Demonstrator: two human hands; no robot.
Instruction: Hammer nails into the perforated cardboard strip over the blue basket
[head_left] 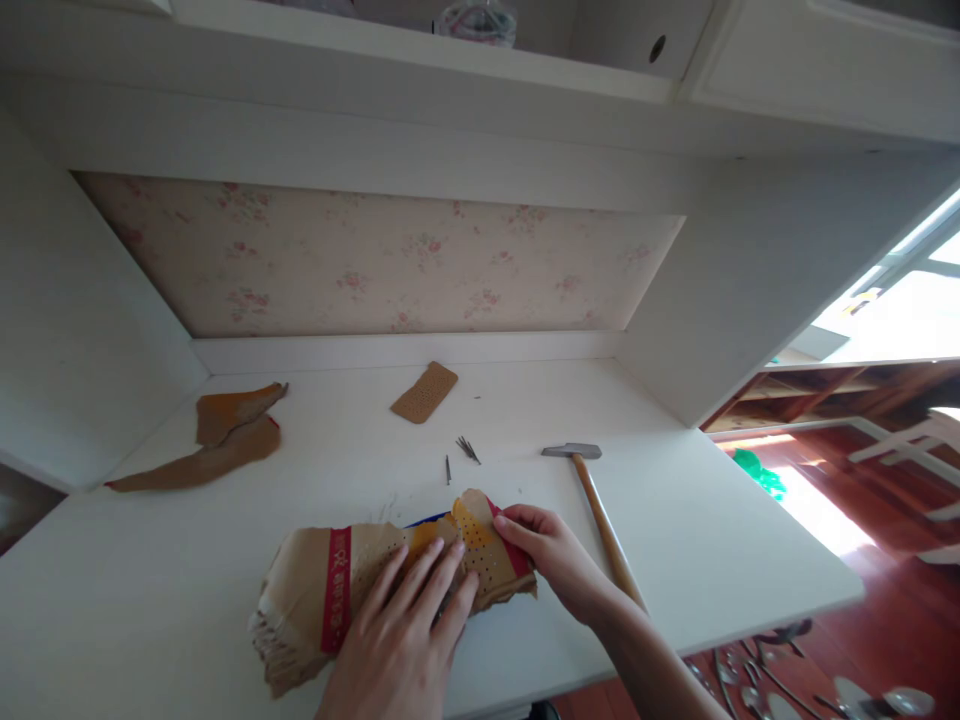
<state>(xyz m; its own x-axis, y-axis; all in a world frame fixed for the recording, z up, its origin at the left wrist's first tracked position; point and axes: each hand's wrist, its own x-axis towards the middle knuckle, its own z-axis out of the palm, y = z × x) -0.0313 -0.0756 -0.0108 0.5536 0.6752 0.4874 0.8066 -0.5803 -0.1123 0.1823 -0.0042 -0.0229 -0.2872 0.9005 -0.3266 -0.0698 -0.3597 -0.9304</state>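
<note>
A stack of torn brown cardboard pieces [322, 590] with red bands and punched holes lies at the near edge of the white desk [712, 520]. My left hand [409, 630] lies flat on top of the stack, fingers stretched out and spread. My right hand [547, 550] grips the stack's right end, fingers curled over the red-edged corner. A hammer [596, 510] with a wooden handle lies just right of my right hand, head pointing away.
A few small nails [466, 450] lie loose behind the stack. A perforated cardboard strip [424, 391] rests near the back wall. Torn cardboard scraps [225, 440] sit at the far left. Metal cutlery [772, 680] lies on the wooden floor to the right.
</note>
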